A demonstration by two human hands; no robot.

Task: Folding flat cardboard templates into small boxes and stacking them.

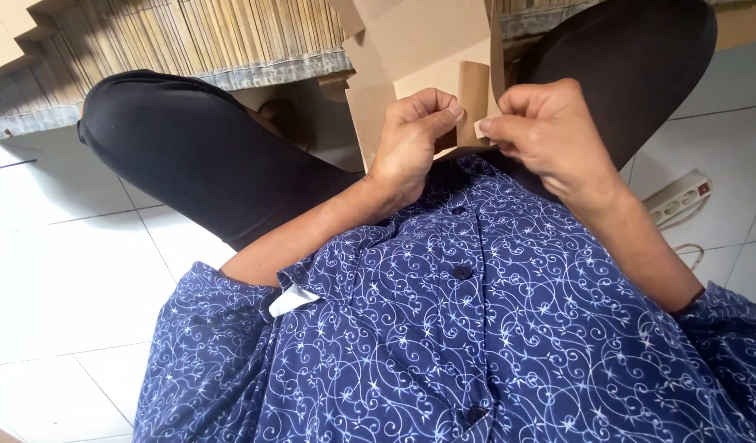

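Note:
My left hand (415,135) and my right hand (550,131) meet above my lap, fingers curled. Between them is a brown cardboard piece (475,89), part of a folded flat cardboard box (411,37) resting against my legs. A narrow brown strip (497,49) runs up from my right hand, whose thumb and forefinger pinch its pale end (482,125). My left thumb presses on the cardboard's edge. I cannot tell whether the strip is tape or paper.
My legs in black trousers (189,148) stretch over a white tiled floor (58,271). A white power strip (677,197) with its cord lies at the right. A bamboo mat (189,37) lies beyond my knees. My blue patterned shirt (476,328) fills the lower frame.

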